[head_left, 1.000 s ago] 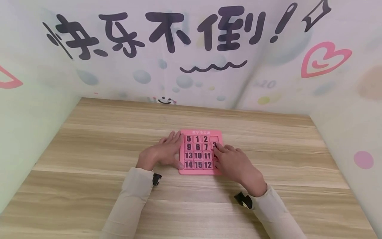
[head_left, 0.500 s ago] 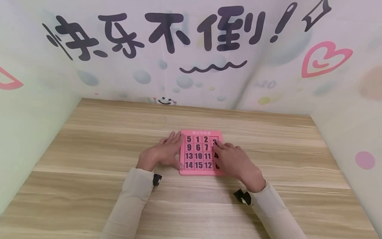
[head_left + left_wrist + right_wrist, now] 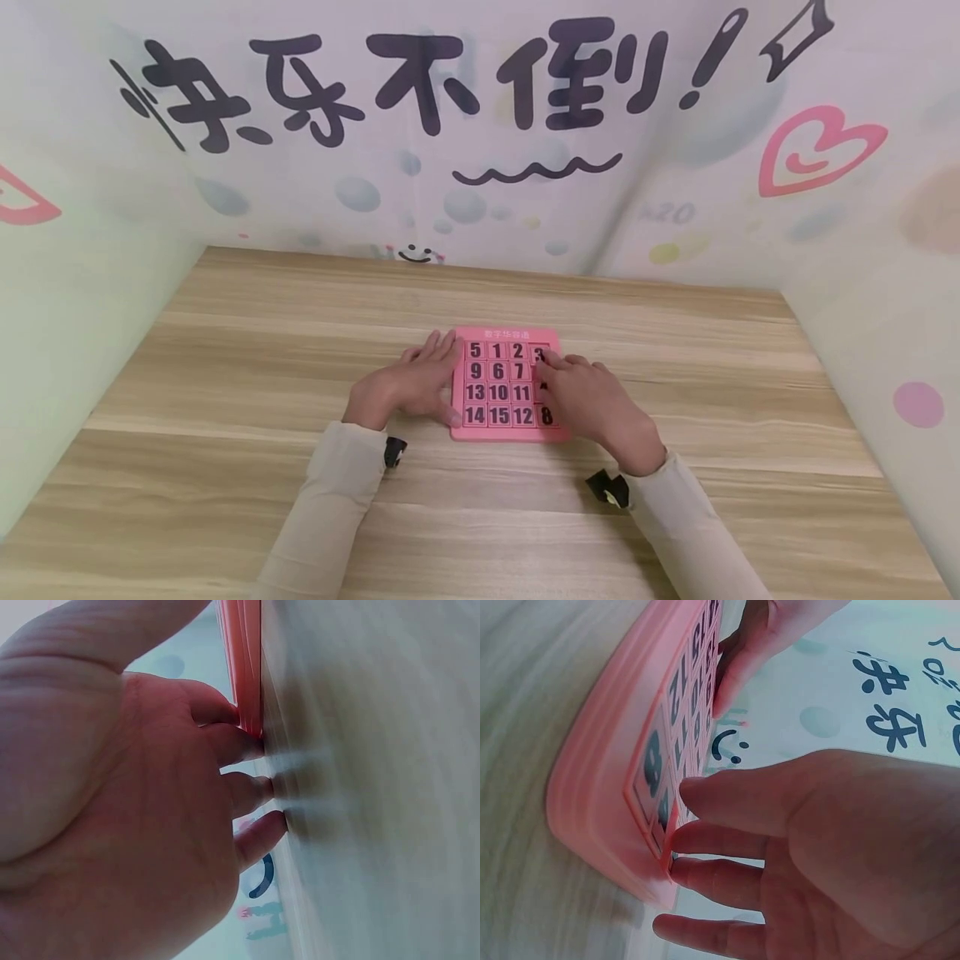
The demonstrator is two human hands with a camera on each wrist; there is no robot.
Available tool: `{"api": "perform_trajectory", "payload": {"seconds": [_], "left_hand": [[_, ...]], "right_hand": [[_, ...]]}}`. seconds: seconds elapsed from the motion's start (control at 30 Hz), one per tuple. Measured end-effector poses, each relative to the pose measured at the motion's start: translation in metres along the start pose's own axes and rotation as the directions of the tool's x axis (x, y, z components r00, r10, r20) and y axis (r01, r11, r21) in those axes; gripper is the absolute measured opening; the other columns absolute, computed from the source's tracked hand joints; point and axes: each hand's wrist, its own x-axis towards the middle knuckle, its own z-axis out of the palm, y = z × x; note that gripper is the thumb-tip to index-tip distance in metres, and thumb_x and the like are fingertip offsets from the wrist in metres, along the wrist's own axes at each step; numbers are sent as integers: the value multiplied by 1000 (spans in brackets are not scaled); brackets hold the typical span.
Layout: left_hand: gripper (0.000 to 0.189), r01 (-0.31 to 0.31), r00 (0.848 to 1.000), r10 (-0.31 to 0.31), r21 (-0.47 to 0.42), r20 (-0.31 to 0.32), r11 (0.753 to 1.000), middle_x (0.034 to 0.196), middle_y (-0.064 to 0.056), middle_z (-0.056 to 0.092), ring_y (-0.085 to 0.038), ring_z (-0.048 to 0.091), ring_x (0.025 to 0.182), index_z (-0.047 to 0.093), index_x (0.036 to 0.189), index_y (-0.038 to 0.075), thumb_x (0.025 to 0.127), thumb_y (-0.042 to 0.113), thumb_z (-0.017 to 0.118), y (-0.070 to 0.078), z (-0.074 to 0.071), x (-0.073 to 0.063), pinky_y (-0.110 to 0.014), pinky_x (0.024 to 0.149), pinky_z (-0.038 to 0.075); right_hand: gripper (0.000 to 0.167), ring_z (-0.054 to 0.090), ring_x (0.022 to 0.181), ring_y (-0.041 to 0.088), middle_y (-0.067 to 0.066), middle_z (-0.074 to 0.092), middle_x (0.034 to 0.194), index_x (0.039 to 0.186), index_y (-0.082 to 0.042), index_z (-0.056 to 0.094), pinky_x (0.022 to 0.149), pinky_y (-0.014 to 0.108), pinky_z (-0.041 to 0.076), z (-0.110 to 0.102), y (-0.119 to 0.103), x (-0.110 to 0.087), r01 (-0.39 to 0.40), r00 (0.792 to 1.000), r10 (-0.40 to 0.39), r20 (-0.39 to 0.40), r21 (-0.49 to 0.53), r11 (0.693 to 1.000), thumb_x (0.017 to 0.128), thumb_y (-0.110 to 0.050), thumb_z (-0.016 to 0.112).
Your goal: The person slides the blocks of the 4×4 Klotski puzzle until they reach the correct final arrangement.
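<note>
A pink sliding number puzzle (image 3: pixel 510 434) lies flat on the table, its black-numbered tiles set in a raised frame. Along its left side rests my left hand (image 3: pixel 408 385), fingers near the far corner and thumb at the near corner. In the left wrist view, fingertips of this hand (image 3: pixel 157 795) touch the puzzle's side wall (image 3: pixel 244 660). My right hand (image 3: pixel 596 404) reaches over the right column, an extended fingertip on the 3 tile (image 3: pixel 537 354) at the far right. Its fingers partly cover the 4 tile; the 8 tile (image 3: pixel 547 416) shows below.
The wood-grain table (image 3: pixel 480 517) extends around the puzzle. A white printed backdrop (image 3: pixel 300 192) stands behind it, with side panels at left (image 3: pixel 82 333) and right (image 3: pixel 885 333). Beige sleeves cover both forearms, and a small black device sits at each wrist.
The 3 tile has slid away from me into the far right corner, where a gap was. My right hand has moved slightly the same way, uncovering the 8 tile. My left hand stays put.
</note>
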Motion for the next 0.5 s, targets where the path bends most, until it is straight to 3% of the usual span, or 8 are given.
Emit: {"api": "perform_trajectory", "payload": {"seconds": [0.27,0.5], "left_hand": [[115,4,1000,-4,7,6,1000,165,-10,-14,-28,-17,152,-2,158,5,82,36,79,-1,1,1,-48,124,-5],[116,5,1000,-5,9,4,1000,165,-11,-14,-28,-17,152,-2,158,4,81,36,79,0,1,1,-48,124,-5]], "right_hand": [[33,52,129,42,16,49,150,130,-11,63,99,63,46,0,-1,2,3,999,-3,-36,-17,1000,101,-27,55],[40,50,131,42,17,45,152,137,-10,59,100,63,45,2,-1,2,-13,999,13,-29,-8,1000,102,-29,54]]}}
